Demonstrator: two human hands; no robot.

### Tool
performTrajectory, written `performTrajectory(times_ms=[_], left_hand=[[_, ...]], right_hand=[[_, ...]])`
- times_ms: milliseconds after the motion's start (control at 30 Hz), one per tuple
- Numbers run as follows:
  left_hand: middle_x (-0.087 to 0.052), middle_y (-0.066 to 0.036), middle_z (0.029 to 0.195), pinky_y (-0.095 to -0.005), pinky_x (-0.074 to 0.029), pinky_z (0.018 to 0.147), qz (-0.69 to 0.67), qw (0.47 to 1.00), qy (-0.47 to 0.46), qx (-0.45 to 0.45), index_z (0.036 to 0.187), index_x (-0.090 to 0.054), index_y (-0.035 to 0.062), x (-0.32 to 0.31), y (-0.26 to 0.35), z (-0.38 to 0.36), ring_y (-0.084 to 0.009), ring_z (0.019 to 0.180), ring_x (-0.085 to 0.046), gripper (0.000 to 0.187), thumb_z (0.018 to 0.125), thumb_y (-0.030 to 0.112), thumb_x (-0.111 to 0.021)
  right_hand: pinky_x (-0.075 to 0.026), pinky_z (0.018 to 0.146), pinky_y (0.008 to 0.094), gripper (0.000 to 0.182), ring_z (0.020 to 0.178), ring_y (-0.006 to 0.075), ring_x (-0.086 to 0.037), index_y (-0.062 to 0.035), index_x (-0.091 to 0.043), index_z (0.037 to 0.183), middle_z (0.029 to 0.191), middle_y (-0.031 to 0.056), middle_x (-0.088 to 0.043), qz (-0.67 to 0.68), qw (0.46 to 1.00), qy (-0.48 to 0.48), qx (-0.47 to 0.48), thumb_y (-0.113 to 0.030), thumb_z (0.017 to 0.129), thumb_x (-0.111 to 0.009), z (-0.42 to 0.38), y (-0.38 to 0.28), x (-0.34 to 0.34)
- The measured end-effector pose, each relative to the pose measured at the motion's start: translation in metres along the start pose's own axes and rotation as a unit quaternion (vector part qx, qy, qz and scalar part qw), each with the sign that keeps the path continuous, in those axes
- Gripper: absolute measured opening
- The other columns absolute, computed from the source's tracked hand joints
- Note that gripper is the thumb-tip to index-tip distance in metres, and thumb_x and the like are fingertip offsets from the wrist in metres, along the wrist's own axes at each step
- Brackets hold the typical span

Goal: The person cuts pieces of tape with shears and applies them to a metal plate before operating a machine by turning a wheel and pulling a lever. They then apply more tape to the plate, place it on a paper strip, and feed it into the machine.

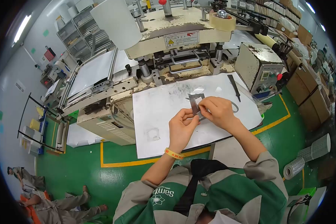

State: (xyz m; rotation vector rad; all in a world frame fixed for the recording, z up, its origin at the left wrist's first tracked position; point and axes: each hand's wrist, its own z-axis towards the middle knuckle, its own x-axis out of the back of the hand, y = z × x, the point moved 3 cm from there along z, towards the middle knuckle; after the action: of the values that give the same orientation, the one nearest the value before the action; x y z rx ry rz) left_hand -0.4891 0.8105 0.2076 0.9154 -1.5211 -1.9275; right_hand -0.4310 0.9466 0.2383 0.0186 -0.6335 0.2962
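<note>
Above the white-covered work surface (156, 112), I hold a small dark, flat piece with a rectangular cut-out (193, 104) in front of me. My left hand (182, 127) pinches its lower edge between thumb and fingers. The fingers of my right hand (220, 112) are closed at the piece's right side, and whether they grip anything besides it is hidden. A yellow band circles my left wrist. Beyond my right hand lies a slim black tool with a narrow tip (234, 87). A faint square mark shows on the white surface left of my hands.
A worn cream press machine (183, 28) with metal handles (184, 61) stands just behind the surface. To its right sits a control box (260, 71) with a red button. Cardboard boxes (306, 86) and mesh rolls (306, 156) line the right side. People are at the lower left.
</note>
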Motion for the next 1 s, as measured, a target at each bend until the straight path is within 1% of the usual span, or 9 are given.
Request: performTrajectory(times_ms=[233, 333, 367, 467, 600, 700, 833, 867, 1000], left_hand=[[-0.063, -0.013, 0.09, -0.0267, -0.056, 0.069, -0.069, 0.996, 0.021, 0.051, 0.099, -0.055, -0.0079, 0.025, -0.018, 0.007, -0.0148, 0.077, -0.063, 0.018, 0.082, -0.002, -0.058], [-0.061, -0.01, 0.083, -0.03, -0.057, 0.071, -0.078, 0.989, 0.124, 0.034, 0.096, -0.053, -0.007, 0.07, -0.009, 0.003, -0.0146, 0.076, -0.06, 0.018, 0.081, -0.002, -0.06], [-0.061, -0.01, 0.084, -0.0314, -0.057, 0.073, -0.085, 0.982, 0.165, 0.039, 0.097, -0.052, -0.007, 0.088, -0.008, 0.001, -0.0151, 0.076, -0.06, 0.018, 0.081, -0.002, -0.059], [-0.061, -0.01, 0.085, -0.0309, -0.058, 0.071, -0.095, 0.969, 0.229, -0.013, 0.097, -0.052, -0.0052, 0.128, -0.002, -0.009, -0.0132, 0.075, -0.06, 0.016, 0.082, -0.003, -0.057], [-0.062, -0.011, 0.087, -0.0311, -0.058, 0.072, -0.112, 0.96, 0.255, -0.037, 0.098, -0.052, -0.0037, 0.142, 0.004, -0.021, -0.0134, 0.076, -0.061, 0.016, 0.083, -0.003, -0.057], [-0.063, -0.012, 0.089, -0.0312, -0.058, 0.072, -0.117, 0.958, 0.259, -0.028, 0.098, -0.053, -0.0034, 0.143, 0.0, -0.024, -0.0147, 0.078, -0.062, 0.016, 0.083, -0.004, -0.057], [-0.063, -0.012, 0.09, -0.0316, -0.058, 0.071, -0.132, 0.96, 0.247, -0.011, 0.097, -0.052, -0.0032, 0.147, -0.007, -0.024, -0.0153, 0.078, -0.063, 0.015, 0.083, -0.004, -0.057], [-0.063, -0.011, 0.089, -0.0315, -0.058, 0.071, -0.127, 0.962, 0.244, -0.005, 0.097, -0.052, -0.0032, 0.146, -0.007, -0.023, -0.0141, 0.077, -0.062, 0.015, 0.083, -0.003, -0.057], [-0.062, -0.009, 0.086, -0.0316, -0.058, 0.072, -0.137, 0.965, 0.224, 0.001, 0.097, -0.053, -0.0033, 0.146, -0.006, -0.021, -0.0111, 0.075, -0.06, 0.014, 0.084, -0.002, -0.057]], right_hand=[[-0.047, 0.059, 0.0248, 0.011, 0.063, 0.0152, -0.06, -0.0025, -0.057, 0.079, 0.073, 0.0066, -0.06, 0.14, 0.96, 0.044, -0.24, -0.003, 0.071, -0.064, -0.004, 0.036, 0.0], [-0.047, 0.061, 0.0265, 0.01, 0.064, 0.0131, -0.059, -0.0001, -0.055, 0.076, 0.068, 0.0082, -0.061, 0.238, 0.864, 0.121, -0.427, -0.006, 0.073, -0.063, -0.03, 0.11, -0.012], [-0.047, 0.061, 0.0279, 0.012, 0.063, 0.0161, -0.06, -0.0002, -0.054, 0.076, 0.067, 0.0105, -0.06, 0.165, 0.88, 0.079, -0.438, -0.006, 0.071, -0.062, -0.032, 0.123, -0.009], [-0.048, 0.06, 0.031, 0.014, 0.058, 0.0197, -0.059, -0.0021, -0.055, 0.077, 0.064, 0.0103, -0.061, 0.044, 0.93, -0.052, -0.361, -0.009, 0.067, -0.063, -0.04, 0.151, -0.016], [-0.047, 0.055, 0.0274, 0.021, 0.057, 0.0143, -0.059, 0.0002, -0.06, 0.086, 0.063, 0.0075, -0.062, 0.184, 0.855, -0.193, -0.446, -0.008, 0.067, -0.06, -0.04, 0.164, -0.027], [-0.047, 0.055, 0.0273, 0.017, 0.056, 0.015, -0.059, 0.0003, -0.063, 0.081, 0.064, 0.0078, -0.062, 0.098, 0.865, -0.249, -0.424, -0.01, 0.067, -0.061, -0.042, 0.172, -0.041], [-0.047, 0.071, 0.0368, 0.017, 0.076, 0.028, -0.06, -0.0022, -0.062, 0.072, 0.073, 0.0125, -0.062, -0.071, 0.884, -0.279, -0.369, -0.019, 0.069, -0.062, -0.035, 0.155, -0.052], [-0.045, 0.077, 0.0398, 0.018, 0.09, 0.0315, -0.056, -0.0032, -0.061, 0.075, 0.087, 0.0131, -0.059, -0.064, 0.875, -0.288, -0.384, -0.021, 0.07, -0.06, -0.031, 0.15, -0.054], [-0.045, 0.079, 0.0413, 0.022, 0.095, 0.031, -0.053, -0.0053, -0.056, 0.089, 0.098, 0.0128, -0.052, -0.062, 0.922, -0.211, -0.319, -0.025, 0.078, -0.054, -0.017, 0.117, -0.078]])
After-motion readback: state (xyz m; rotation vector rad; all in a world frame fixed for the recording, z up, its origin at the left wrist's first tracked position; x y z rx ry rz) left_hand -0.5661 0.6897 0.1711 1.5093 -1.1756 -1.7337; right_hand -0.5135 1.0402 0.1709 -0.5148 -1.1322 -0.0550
